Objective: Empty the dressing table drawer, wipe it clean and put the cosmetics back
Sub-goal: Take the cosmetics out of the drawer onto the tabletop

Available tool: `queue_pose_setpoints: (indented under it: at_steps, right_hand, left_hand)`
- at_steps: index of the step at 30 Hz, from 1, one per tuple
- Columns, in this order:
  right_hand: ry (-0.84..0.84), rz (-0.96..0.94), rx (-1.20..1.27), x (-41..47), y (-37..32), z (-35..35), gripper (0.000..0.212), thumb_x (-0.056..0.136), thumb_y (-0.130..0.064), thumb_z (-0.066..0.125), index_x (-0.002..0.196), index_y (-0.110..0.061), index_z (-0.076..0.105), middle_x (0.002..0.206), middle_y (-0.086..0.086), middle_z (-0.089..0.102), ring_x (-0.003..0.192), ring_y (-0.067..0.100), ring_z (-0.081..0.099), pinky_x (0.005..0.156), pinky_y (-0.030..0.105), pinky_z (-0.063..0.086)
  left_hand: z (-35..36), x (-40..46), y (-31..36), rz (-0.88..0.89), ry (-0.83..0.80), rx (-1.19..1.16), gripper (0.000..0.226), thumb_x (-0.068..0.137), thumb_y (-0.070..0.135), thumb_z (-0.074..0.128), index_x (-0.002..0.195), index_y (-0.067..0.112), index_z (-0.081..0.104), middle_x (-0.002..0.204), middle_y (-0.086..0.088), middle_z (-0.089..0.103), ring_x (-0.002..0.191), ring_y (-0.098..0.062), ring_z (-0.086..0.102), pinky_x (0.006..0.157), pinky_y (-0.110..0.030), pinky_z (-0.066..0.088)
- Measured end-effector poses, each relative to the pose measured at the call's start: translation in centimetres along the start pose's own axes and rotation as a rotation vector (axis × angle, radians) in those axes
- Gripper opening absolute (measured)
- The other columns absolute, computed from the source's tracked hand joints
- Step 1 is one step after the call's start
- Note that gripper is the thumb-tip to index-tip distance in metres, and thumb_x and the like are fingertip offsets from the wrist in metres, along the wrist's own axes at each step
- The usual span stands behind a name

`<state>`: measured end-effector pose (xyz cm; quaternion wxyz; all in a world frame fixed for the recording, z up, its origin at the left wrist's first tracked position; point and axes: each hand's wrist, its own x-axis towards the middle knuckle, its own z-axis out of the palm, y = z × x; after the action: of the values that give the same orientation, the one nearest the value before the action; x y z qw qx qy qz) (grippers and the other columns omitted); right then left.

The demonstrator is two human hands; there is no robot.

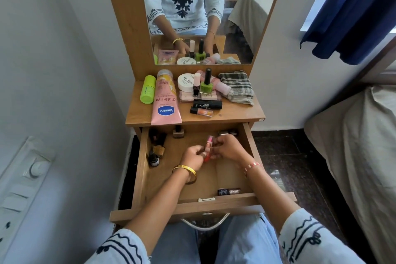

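Now: open drawer (246, 141), pink-orange lip gloss tubes (208, 149) mid-drawer | left hand (192, 156) and right hand (227, 148) fingers both pinching them | nail polish bottles (157, 150) at left wall | Vaseline tube (165, 100), checked cloth (236, 87) on surface (235, 113)

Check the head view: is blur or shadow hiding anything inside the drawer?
Head view: motion blur smears the pink items between left hand and right hand; shadow darkens the bottles along the drawer left wall; wide-angle bends the edges.
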<state>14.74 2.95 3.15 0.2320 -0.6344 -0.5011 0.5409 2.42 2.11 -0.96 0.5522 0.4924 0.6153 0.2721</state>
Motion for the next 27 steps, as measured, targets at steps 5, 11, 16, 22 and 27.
queue_pose_setpoints:
  at_steps: [5, 11, 16, 22, 27]
  right_hand:
    - [0.215, -0.03, -0.144, 1.4, 0.4, -0.6, 0.016, 0.09, -0.004, 0.055, 0.102, -0.002, 0.065, 0.103, 0.011, 0.065, 0.089, 0.019, 0.063, 0.083, 0.031, 0.053]
    - [0.311, 0.007, -0.77, 3.3, 1.8, -1.9, 0.039, 0.092, -0.002, 0.048, 0.13, -0.01, 0.05, 0.138, 0.013, 0.046, 0.125, 0.029, 0.047, 0.107, 0.038, 0.039]
    - [0.297, -0.033, -0.926, 2.9, 2.4, -1.4, 0.027, 0.094, -0.008, 0.049, 0.12, -0.009, 0.057, 0.13, 0.014, 0.051, 0.115, 0.026, 0.053, 0.101, 0.036, 0.045]
    - [0.318, -0.055, -0.78, 2.2, 2.1, -0.8, 0.015, 0.088, -0.014, 0.059, 0.101, -0.012, 0.066, 0.102, 0.007, 0.065, 0.1, 0.023, 0.061, 0.089, 0.034, 0.051]
    - [0.254, -0.113, -0.418, 0.8, 0.3, 0.0, 0.026, 0.079, -0.008, 0.07, 0.105, -0.009, 0.066, 0.097, 0.004, 0.066, 0.086, 0.014, 0.06, 0.073, 0.023, 0.048]
  left_hand:
    - [-0.1, -0.1, 0.0, -0.075, -0.029, -0.218, 0.018, 0.093, 0.001, 0.046, 0.105, 0.01, 0.055, 0.08, -0.003, 0.057, 0.071, -0.015, 0.056, 0.068, -0.027, 0.051]
    - [-0.3, -0.2, 0.0, -0.112, 0.017, -0.204, 0.016, 0.092, -0.001, 0.046, 0.089, 0.013, 0.054, 0.077, -0.002, 0.056, 0.068, -0.012, 0.055, 0.063, -0.022, 0.049]
    - [-0.5, -0.3, 0.2, -0.127, 0.04, -0.157, 0.025, 0.091, 0.003, 0.05, 0.073, 0.02, 0.054, 0.08, -0.007, 0.058, 0.069, -0.015, 0.055, 0.064, -0.024, 0.048]
    - [-0.6, -1.1, 0.5, -0.052, 0.108, 0.009, 0.028, 0.085, 0.005, 0.059, 0.112, 0.003, 0.06, 0.102, -0.015, 0.064, 0.095, -0.029, 0.061, 0.089, -0.041, 0.052]
    - [-1.1, -2.2, 1.5, 0.062, 0.243, 0.061, 0.022, 0.086, 0.008, 0.059, 0.107, 0.003, 0.063, 0.094, -0.01, 0.064, 0.084, -0.02, 0.056, 0.072, -0.03, 0.045]
